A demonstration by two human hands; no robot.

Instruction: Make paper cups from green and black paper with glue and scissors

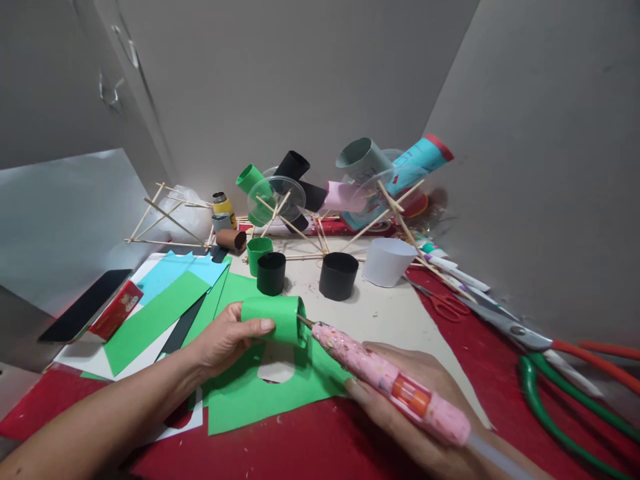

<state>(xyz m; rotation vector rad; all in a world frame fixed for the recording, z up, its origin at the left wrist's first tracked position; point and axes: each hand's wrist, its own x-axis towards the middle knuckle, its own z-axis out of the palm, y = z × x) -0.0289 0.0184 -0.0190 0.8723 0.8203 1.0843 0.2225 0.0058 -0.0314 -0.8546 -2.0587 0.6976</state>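
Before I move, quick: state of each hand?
Left hand: closed, holding a green paper tube.
Right hand: closed, holding a pink tool, its metal tip at the tube's open end.

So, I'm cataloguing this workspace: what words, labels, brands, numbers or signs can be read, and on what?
None reads clearly.
Blue tube: dark strokes like handwriting, too blurred to read.
Grey tube: faint dark marks, too unclear to read.
Red box: pale print, too small to read.
Held green tube and pink glue gun: no lettering that I can make out.
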